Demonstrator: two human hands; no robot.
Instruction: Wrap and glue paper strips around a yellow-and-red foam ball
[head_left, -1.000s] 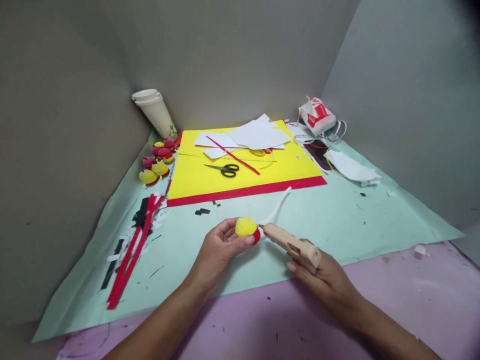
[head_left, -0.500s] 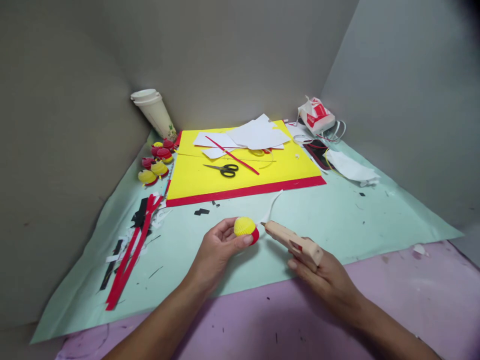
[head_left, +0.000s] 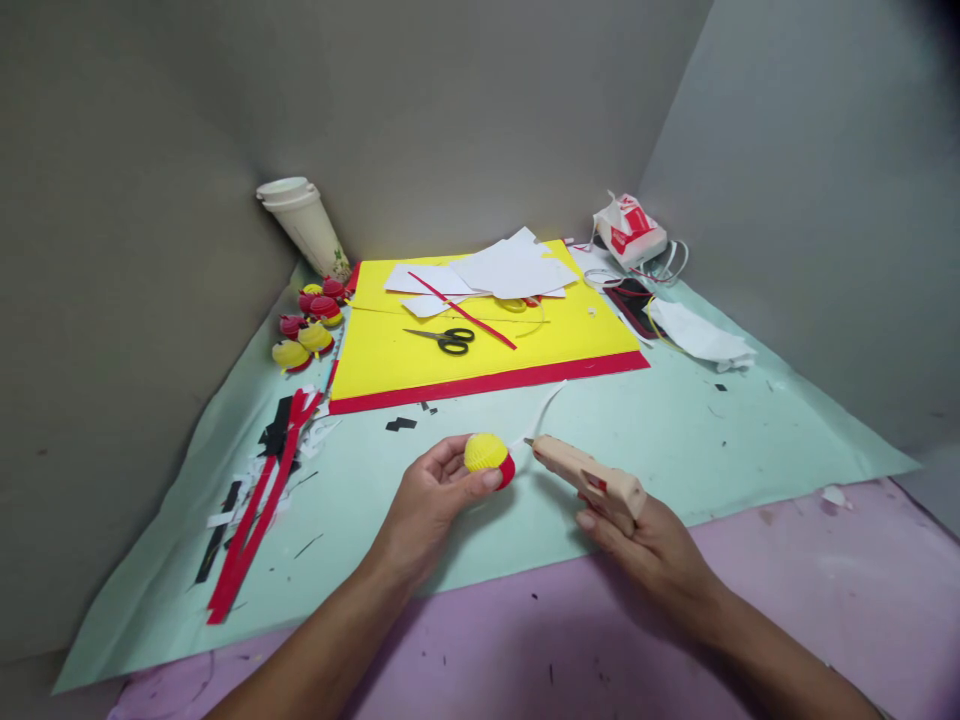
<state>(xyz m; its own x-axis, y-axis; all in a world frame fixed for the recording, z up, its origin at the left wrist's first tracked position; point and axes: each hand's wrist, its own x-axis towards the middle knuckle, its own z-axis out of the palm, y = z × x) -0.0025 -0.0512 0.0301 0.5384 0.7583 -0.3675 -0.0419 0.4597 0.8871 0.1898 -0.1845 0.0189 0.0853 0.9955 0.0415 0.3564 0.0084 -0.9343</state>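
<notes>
Head view: left hand point(head_left: 431, 500) pinches a yellow-and-red ball point(head_left: 488, 456) between thumb and fingertips. Right hand point(head_left: 645, 545) is closed around a glue gun point(head_left: 589, 477), nozzle just right of the ball, not touching. Beyond the grip lie scissors point(head_left: 448, 340) on a yellow sheet point(head_left: 480, 345). A red-and-white packet point(head_left: 628, 228) sits far right; its print is unreadable.

We sit in a corner closed in by plain grey panels: a left wall point(head_left: 112, 300), a back wall point(head_left: 465, 120) and a right wall point(head_left: 810, 220), all bare and matte. The back and right walls meet in a straight seam. Soft, even light falls from above, leaving the upper left dimmer. Below us the surface point(head_left: 825, 600) is pale purple, marked with dark specks and smudges. A mint-green sheet point(head_left: 712, 430) covers its far part up to the walls.
</notes>
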